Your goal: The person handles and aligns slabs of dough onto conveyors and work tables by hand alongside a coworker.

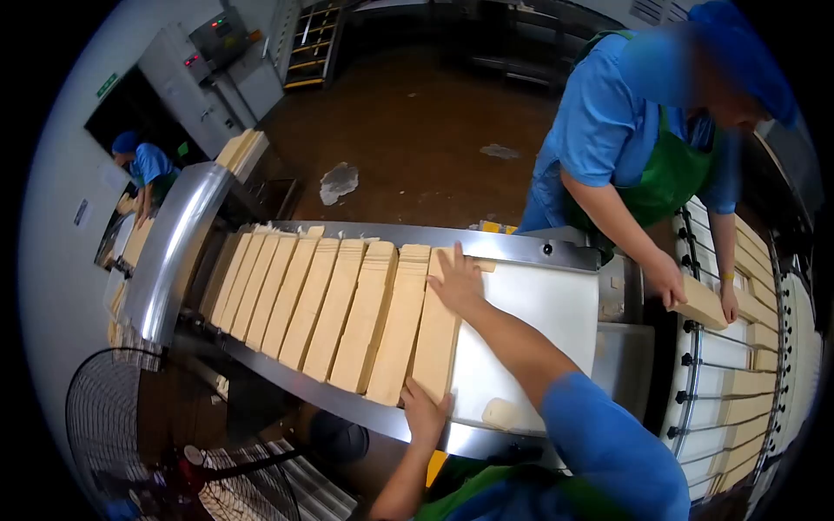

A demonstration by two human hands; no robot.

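- And here are both hands on the pale-yellow end block (437, 334), the last one on the right of the row, lying flat on the conveyor's white belt (530, 347).
- The right hand (458, 285) is open, fingers spread over the block's far end, beside the far metal rail (417, 239).
- Down at the near end, the left hand (425, 414) has its thumb and fingers parted around the block's end, close to the near metal rail (347, 401).
- Left of the hands, look at that row of similar blocks (300, 304), side by side all the way towards a shiny metal hood (178, 247).
- Just right of the left hand, a small pale chunk (499, 414) sits on the belt; a thin pale strip (486, 267) lies beside the right hand.
- Over to the right of both hands, a co-worker (647, 130) grips another block (700, 303) two-handed, at a second line (738, 365) crossed by thin rods.
- Below and left of the hands stands a wire-caged fan (109, 417).
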